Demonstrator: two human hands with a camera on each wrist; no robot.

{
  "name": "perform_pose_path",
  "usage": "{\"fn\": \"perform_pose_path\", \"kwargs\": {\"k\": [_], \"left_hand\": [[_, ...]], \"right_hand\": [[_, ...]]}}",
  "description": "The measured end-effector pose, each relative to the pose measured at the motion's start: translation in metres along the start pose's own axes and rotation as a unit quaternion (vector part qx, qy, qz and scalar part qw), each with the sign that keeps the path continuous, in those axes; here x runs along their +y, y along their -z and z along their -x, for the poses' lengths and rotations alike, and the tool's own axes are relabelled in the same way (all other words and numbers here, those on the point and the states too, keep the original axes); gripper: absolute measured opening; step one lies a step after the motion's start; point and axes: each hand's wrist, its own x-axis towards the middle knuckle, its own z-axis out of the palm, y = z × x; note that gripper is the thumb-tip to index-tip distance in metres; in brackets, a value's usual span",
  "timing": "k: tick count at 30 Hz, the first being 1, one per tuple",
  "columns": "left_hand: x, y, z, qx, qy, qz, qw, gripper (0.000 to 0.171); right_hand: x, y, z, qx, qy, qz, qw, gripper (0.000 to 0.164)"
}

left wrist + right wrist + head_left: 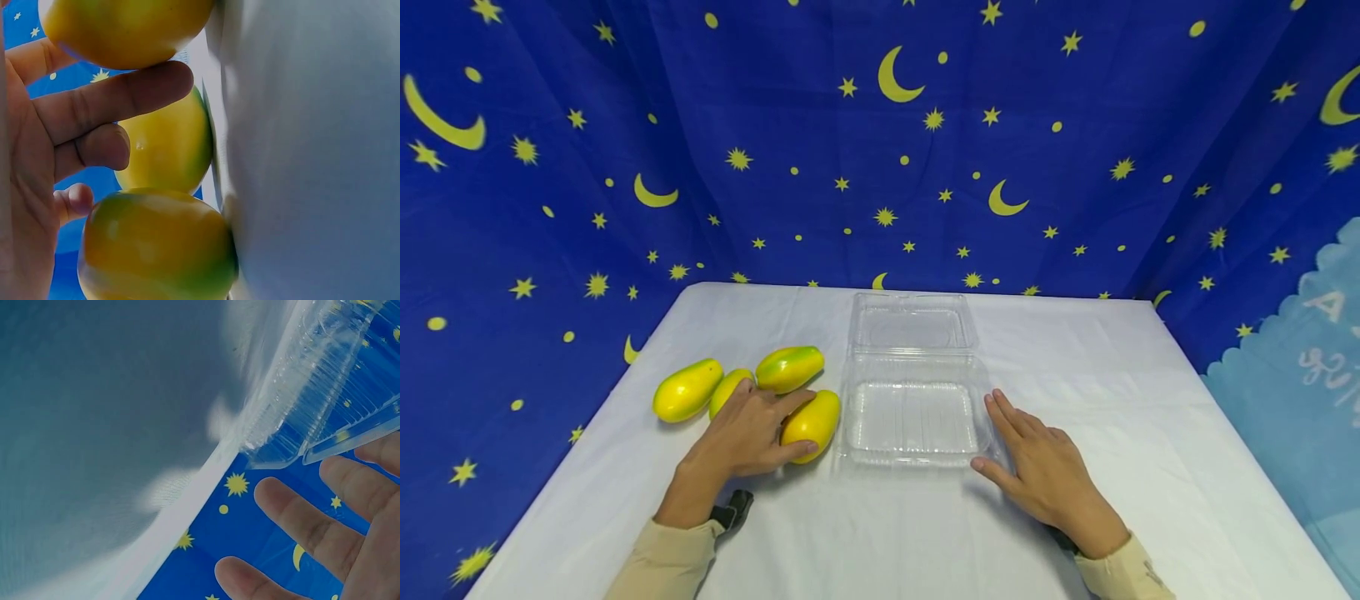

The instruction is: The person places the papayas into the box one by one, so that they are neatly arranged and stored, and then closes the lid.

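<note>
My left hand (743,432) grasps yellow mango-like fruit (817,419) just left of clear clamshell (913,417); my right hand (1043,468), fingers extended, holds nothing near clamshell's right rim. I'd pinch fruit's middle: smooth skin could slip.

Left hand (747,427) gripping; right hand (1043,467) extended, fingers straight.
</note>
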Motion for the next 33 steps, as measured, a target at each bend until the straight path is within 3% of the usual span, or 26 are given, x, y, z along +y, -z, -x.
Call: {"fn": "perform_pose_path", "kwargs": {"k": [6,17,33], "left_hand": [[-0.003,-0.002,0.002,-0.013,0.012,0.020,0.9997,0.074],[-0.005,-0.001,0.003,0.004,0.003,0.044,0.9990,0.065],[-0.016,0.003,0.010,0.100,-0.002,0.063,0.9930,0.059]], "right_hand": [[-0.001,0.000,-0.001,-0.007,-0.006,-0.002,1.000,0.089],[-0.002,0.001,0.000,-0.017,-0.017,-0.006,1.000,0.091],[-0.004,-0.001,-0.003,-0.006,-0.018,-0.006,1.000,0.090]]}}
